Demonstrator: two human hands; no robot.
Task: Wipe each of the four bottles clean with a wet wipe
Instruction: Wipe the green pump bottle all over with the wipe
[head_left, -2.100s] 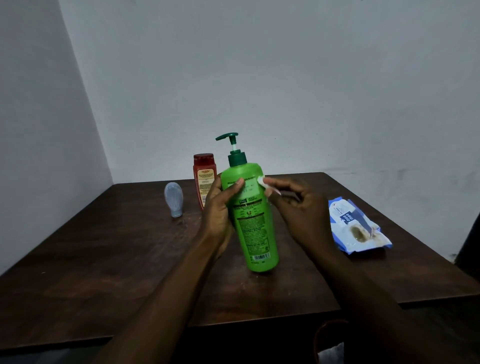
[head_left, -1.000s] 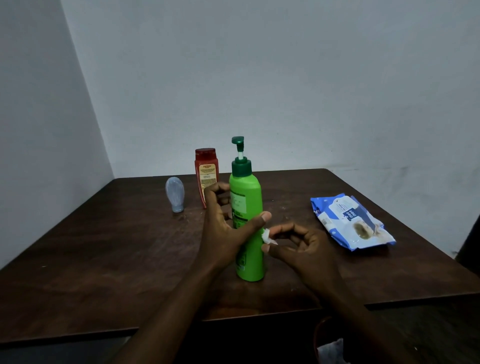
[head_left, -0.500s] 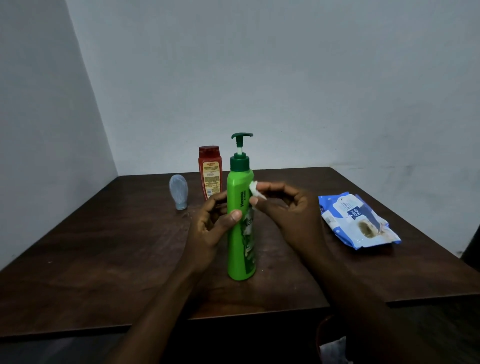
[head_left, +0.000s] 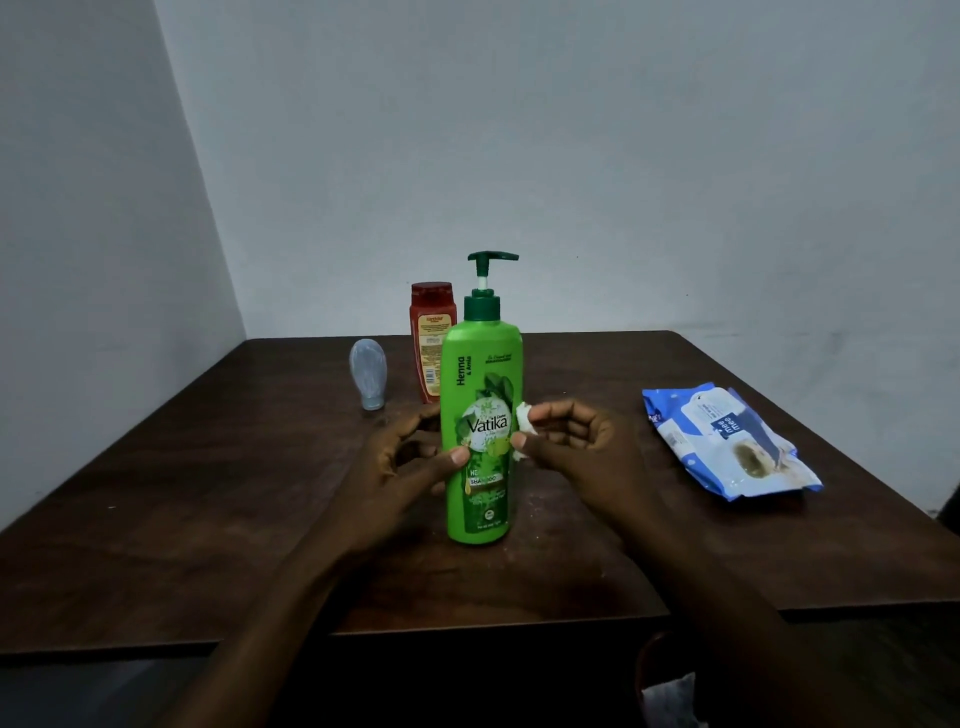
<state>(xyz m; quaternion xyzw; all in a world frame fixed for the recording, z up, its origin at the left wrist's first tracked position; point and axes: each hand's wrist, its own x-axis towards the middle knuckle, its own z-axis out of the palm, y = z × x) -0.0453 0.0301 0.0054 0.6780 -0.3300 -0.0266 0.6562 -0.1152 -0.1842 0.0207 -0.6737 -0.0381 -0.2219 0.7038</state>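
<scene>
A tall green pump bottle (head_left: 482, 395) stands upright on the dark wooden table (head_left: 208, 509), its front label facing me. My left hand (head_left: 400, 467) grips it from the left, thumb across the label. My right hand (head_left: 571, 447) pinches a small wadded white wet wipe (head_left: 523, 418) against the bottle's right side. Behind stand a red bottle (head_left: 428, 338) and, further left, a small grey-blue bottle (head_left: 368, 376) on its cap. I see three bottles only.
A blue and white wet wipe pack (head_left: 727, 441) lies on the right part of the table. Grey walls close off the back and the left. The table's front edge runs just below my forearms.
The green bottle has been turned so its front label faces me. My right hand with the wipe has gone from the bottle's shoulder down to mid-height on its right side.
</scene>
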